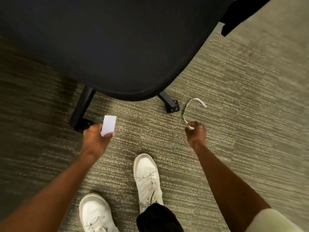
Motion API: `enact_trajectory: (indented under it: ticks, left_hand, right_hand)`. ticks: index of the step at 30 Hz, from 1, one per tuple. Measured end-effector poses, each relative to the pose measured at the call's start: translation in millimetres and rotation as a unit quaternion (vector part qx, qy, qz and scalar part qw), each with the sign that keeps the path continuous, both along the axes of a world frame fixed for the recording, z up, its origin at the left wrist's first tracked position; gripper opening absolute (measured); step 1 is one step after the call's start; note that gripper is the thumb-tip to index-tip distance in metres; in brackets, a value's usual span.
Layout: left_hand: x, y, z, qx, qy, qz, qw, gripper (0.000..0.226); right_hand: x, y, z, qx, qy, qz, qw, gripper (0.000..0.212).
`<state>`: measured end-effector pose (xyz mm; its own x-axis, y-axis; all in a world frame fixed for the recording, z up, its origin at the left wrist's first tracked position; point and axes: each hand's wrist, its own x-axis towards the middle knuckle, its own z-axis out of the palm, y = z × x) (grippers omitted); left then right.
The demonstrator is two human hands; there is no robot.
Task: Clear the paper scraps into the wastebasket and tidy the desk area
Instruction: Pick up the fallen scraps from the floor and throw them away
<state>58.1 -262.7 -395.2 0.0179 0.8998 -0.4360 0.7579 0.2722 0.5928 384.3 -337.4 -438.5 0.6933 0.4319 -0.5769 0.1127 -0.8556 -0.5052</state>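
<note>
My left hand (95, 139) pinches a small white rectangular paper scrap (109, 125) between thumb and fingers, held above the carpet in front of the chair. My right hand (196, 133) is closed around the end of a long thin white paper strip (192, 104), which curls up and over in an arc toward the right. Both hands hover low over the floor. No wastebasket is in view.
A black office chair seat (117, 47) fills the upper left, with its base legs and casters (172, 107) just beyond my hands. My two white sneakers (147, 178) stand on the striped beige carpet (250, 114). A dark armrest (237, 15) shows at top right.
</note>
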Motion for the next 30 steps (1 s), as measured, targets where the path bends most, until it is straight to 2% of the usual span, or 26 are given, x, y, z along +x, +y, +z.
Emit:
enact_trajectory:
  ticks: [6, 11, 15, 18, 22, 25, 28, 30]
  left_hand:
    - [13, 5, -37, 0.018, -0.025, -0.041, 0.999, 0.028]
    - [29, -1, -62, 0.015, -0.053, -0.037, 0.998, 0.024]
    - [40, 2, -74, 0.02, -0.072, -0.056, 0.996, 0.027]
    - [47, 7, -67, 0.031, -0.055, -0.071, 0.995, 0.019]
    - [47, 6, -45, 0.023, -0.067, -0.066, 0.995, 0.019]
    - [43, -2, -21, 0.006, -0.074, -0.061, 0.995, 0.018]
    - [37, -12, 15, -0.02, -0.073, -0.052, 0.996, 0.023]
    - [31, -19, 47, -0.036, -0.065, -0.042, 0.996, 0.024]
  right_hand:
    - [16, 7, -42, 0.008, 0.051, -0.075, 0.996, 0.029]
    - [17, 1, -68, -0.001, 0.008, -0.039, 0.999, 0.043]
    - [15, 3, -71, -0.006, -0.03, 0.007, 1.0, 0.037]
    - [12, 2, -70, 0.009, -0.003, -0.026, 1.0, 0.042]
    - [1, -2, -45, 0.036, 0.034, -0.035, 0.998, 0.029]
    - [-11, -15, -11, 0.068, -0.005, 0.022, 0.997, 0.016]
    - [-27, -22, 34, 0.104, 0.055, -0.031, 0.993, 0.008]
    - [-31, -32, 60, 0.133, 0.052, 0.007, 0.99, 0.007]
